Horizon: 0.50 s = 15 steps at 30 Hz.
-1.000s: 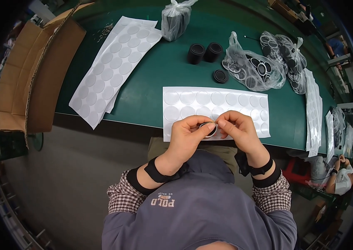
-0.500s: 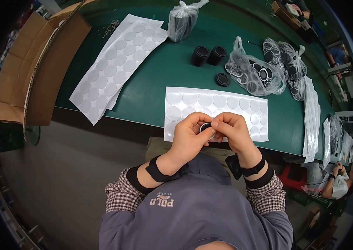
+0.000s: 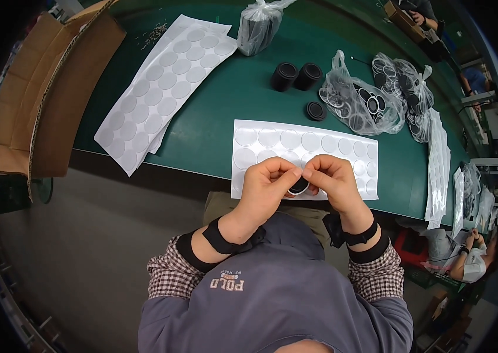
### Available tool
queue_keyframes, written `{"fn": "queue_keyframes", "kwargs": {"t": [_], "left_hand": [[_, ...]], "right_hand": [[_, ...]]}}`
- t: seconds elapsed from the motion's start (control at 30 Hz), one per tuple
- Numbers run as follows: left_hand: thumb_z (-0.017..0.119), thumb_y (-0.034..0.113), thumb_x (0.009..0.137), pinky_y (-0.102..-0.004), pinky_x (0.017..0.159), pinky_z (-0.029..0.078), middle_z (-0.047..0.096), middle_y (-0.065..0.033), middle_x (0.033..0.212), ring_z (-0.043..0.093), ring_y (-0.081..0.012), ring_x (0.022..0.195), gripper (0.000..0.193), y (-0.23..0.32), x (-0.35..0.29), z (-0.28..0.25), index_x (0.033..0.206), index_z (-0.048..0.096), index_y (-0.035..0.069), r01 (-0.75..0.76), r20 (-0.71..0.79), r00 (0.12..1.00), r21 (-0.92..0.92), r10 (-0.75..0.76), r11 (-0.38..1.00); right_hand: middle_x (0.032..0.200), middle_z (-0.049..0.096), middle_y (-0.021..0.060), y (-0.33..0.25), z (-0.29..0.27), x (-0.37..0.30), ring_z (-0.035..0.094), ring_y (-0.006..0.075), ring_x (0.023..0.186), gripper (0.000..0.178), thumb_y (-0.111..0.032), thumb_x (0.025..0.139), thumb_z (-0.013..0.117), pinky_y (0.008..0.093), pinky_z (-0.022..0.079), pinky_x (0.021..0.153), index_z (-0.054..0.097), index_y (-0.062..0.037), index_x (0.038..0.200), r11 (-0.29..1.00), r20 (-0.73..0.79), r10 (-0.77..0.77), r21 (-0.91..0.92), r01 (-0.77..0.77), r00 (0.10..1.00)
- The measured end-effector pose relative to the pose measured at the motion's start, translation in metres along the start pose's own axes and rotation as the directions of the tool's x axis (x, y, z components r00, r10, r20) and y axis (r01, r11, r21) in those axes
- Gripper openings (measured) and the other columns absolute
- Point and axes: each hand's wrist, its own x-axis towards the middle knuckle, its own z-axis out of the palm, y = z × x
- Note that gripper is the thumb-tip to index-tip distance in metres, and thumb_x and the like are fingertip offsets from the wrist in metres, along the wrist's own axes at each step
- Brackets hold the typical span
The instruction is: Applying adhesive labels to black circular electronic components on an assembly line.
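Close to the table's near edge, my left hand [image 3: 267,185] is closed round a small black disc with a white rim [image 3: 299,187]. My right hand [image 3: 332,179] pinches with thumb and forefinger at the disc's upper edge, its thumb tip meeting the left one. Whether a thin film is between those tips is too small to tell. Under both hands lies a white sheet of round clear stickers [image 3: 343,143], partly covered by my fingers. Beyond it, a single black round piece [image 3: 315,110] lies near two black cylindrical stacks [image 3: 284,76].
An open plastic bag of black-and-white discs [image 3: 362,109] lies right of the stacks, tied bags [image 3: 403,82] beyond it. More sticker sheets [image 3: 163,88] lie to the left beside a cardboard box [image 3: 72,88]. A wrapped black stack [image 3: 259,26] stands at the back. Another person [image 3: 472,256] sits at right.
The disc has tilted and dropped slightly below my thumbs, showing more of its black face. My two thumb tips have come together above it. The view has shifted slightly.
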Motion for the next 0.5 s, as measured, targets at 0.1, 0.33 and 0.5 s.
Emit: {"fn": "queue_keyframes", "kwargs": {"t": [0.1,0.33,0.5], "left_hand": [[0.055,0.007,0.084,-0.0192,0.059,0.047,0.060,-0.0042,0.075,0.057,-0.0072,0.066,0.010,-0.0014,0.0013,-0.0034,0.084,0.058,-0.003,-0.104,0.035,0.994,0.081,0.102,0.991],[0.056,0.006,0.083,-0.0182,0.057,0.044,0.060,-0.0029,0.072,0.055,-0.0058,0.063,0.009,0.0039,-0.0032,0.0003,0.083,0.059,-0.002,-0.080,0.021,0.997,0.047,0.079,0.996],[0.056,0.006,0.083,-0.0174,0.055,0.043,0.059,-0.0021,0.072,0.053,-0.0046,0.063,0.009,-0.0003,-0.0013,0.0030,0.082,0.059,-0.002,-0.138,-0.002,0.990,0.092,0.139,0.986]], "right_hand": [[0.067,0.055,0.0004,-0.0018,-0.0024,0.0016,0.050,0.0067,0.056,0.011,-0.011,0.080,0.060,0.0192,0.041,0.049,0.058,-0.0002,0.079,0.998,0.038,0.047,0.031,-0.048,0.998],[0.068,0.054,0.0005,-0.0044,-0.0082,-0.0002,0.051,0.0073,0.059,0.012,-0.013,0.081,0.060,0.0198,0.043,0.051,0.058,-0.0004,0.081,0.996,0.105,0.066,0.056,-0.072,0.992],[0.068,0.054,0.0002,-0.0059,-0.0052,-0.0014,0.051,0.0069,0.059,0.012,-0.013,0.081,0.059,0.0198,0.043,0.051,0.058,-0.0005,0.081,0.998,0.074,0.058,0.013,-0.060,0.996]]}}
